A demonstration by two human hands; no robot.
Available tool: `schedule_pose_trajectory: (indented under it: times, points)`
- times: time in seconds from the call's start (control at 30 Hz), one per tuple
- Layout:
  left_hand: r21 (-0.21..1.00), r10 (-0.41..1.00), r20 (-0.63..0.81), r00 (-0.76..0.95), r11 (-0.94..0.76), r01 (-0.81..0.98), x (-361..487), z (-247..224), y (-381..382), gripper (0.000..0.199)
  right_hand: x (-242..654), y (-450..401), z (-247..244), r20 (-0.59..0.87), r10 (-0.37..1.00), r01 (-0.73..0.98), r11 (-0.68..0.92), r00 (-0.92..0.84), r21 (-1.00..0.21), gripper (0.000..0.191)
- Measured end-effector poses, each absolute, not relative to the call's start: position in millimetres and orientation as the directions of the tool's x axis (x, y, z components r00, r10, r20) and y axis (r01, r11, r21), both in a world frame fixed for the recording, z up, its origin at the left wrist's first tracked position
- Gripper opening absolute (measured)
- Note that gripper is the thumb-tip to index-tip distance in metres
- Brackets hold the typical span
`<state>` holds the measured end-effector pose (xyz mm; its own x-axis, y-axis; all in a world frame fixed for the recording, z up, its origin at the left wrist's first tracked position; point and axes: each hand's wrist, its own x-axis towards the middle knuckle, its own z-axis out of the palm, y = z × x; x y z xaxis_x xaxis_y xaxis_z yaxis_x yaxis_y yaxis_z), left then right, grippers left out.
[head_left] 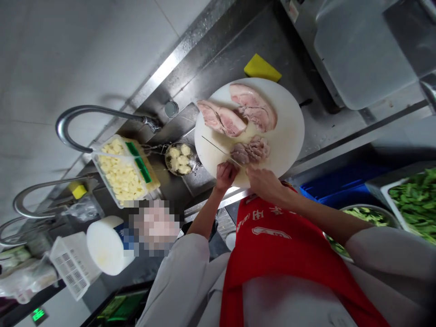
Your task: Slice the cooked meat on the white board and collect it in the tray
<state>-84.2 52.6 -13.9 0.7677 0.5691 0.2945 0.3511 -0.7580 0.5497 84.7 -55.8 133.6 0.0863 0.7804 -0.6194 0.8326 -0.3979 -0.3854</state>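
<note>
A round white cutting board [289, 131] carries two large pieces of pale pink meat [221, 119] [260, 109] at its upper part and a pile of sliced meat [252, 151] nearer my body. My right hand [265, 181] is closed around the handle end of a knife [218, 148]. The blade is seen edge-on as a thin line, pointing up and left over the board beside the slices. Close to the blade, at the board's near edge, my left hand [226, 175] is closed with fingers curled. What it holds, if anything, is hidden.
A yellow block [262, 68] lies beyond the board. To the left are a pot of peeled round pieces [180, 159], a tub of pale chunks [119, 172] and a curved faucet [102, 109]. A blurred-out person stands at lower left. Leafy greens [415, 200] fill a tray at right.
</note>
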Motion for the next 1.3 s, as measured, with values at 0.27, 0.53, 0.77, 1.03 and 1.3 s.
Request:
schedule_pose_trajectory:
  times: [0.27,0.53,0.77,1.03,1.3]
  points:
    - [0.531,0.561,0.307,0.769,-0.771,0.352,-87.5,-13.9,53.9,0.025,79.0,-96.0,167.6,-0.710,0.704,0.864,-0.375,0.029,-0.336,0.030]
    - [0.534,0.530,0.386,0.755,-0.796,0.286,-83.2,-10.0,53.1,0.018,78.0,-104.5,161.6,-0.698,0.715,0.853,-0.387,0.037,-0.350,0.034]
    - [0.560,0.564,0.362,0.742,-0.768,0.311,-85.5,-12.6,54.9,0.016,73.0,-58.4,132.1,-0.667,0.745,0.830,-0.384,0.020,-0.404,0.038]
    - [0.594,0.600,0.361,0.714,-0.738,0.320,-88.8,-11.2,53.3,0.018,79.4,-41.1,134.0,-0.605,0.792,0.819,-0.398,0.079,-0.413,0.035]
    - [0.561,0.571,0.363,0.736,-0.765,0.317,-90.2,-11.3,53.7,0.020,68.6,-80.2,163.8,-0.698,0.713,0.842,-0.411,0.059,-0.349,0.031]
